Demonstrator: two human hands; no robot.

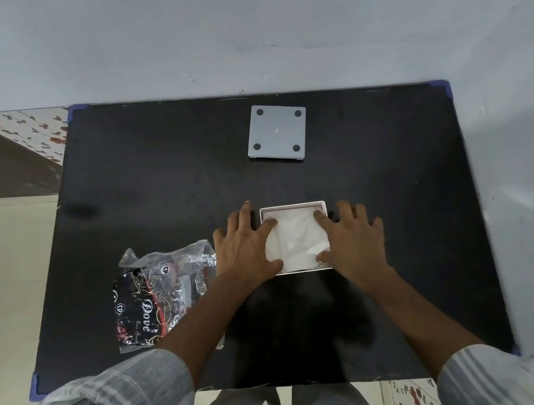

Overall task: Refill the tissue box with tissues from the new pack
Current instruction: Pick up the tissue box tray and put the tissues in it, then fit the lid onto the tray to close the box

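A square white tissue box [294,206] lies open-side up in the middle of the black table, filled with white tissues [299,239]. My left hand [246,245] lies flat over the box's left edge, with index finger and thumb pressing on the tissues. On the right edge my right hand [350,236] lies the same way, fingers spread, thumb and index on the tissues. The box's grey bottom panel [277,133], with dark round feet at its corners, lies apart at the far side. The opened pack wrapper [157,288], black with clear plastic, lies crumpled to the left.
The black table [153,191] has blue corner guards and stands against a pale wall. Tiled floor shows at the left and below. My checked sleeves and grey trousers fill the lower edge.
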